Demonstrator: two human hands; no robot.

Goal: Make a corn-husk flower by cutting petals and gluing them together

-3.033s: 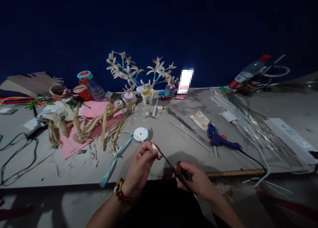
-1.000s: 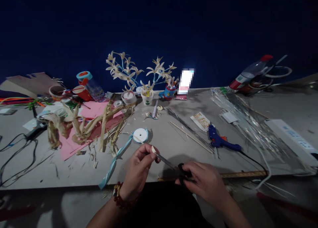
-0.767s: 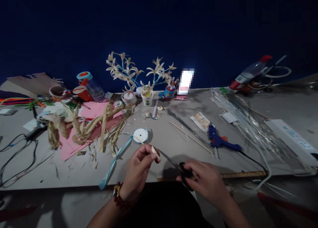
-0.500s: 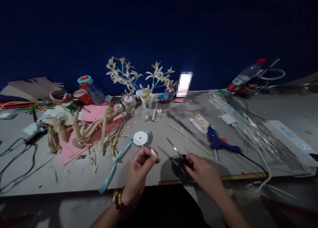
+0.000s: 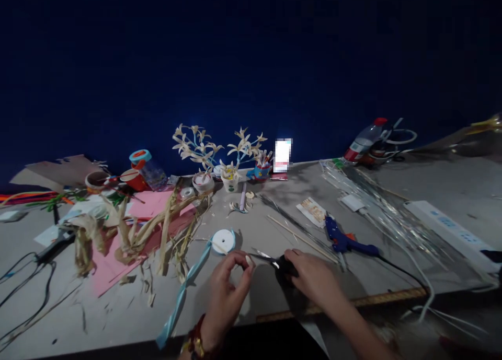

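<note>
Between thumb and forefinger, my left hand (image 5: 231,284) pinches a small pale piece (image 5: 248,260). My right hand (image 5: 314,276) is closed on the black handles of a pair of scissors (image 5: 274,262), whose blades are parted and point left, close to the pale piece. Just behind my left hand lies a white spool (image 5: 223,241) with light blue ribbon (image 5: 178,302) trailing toward the table's front edge. Thin wires and a wooden stick (image 5: 298,236) rest behind the scissors. Pale flowers on blue stems (image 5: 196,146) stand in small cups at the back.
Dried husks (image 5: 133,240) lie over pink paper (image 5: 105,276) on the left. To the right are a blue glue gun (image 5: 347,240), clear plastic wrapping (image 5: 376,208), a power strip (image 5: 451,232) and a bottle (image 5: 363,143). A lit phone (image 5: 282,155) stands at the back.
The view has tilted, so the table's objects sit lower in the picture. The scissors have swung leftward, their blades now parted and nearer my left fingers. Both hands still hold their things.
</note>
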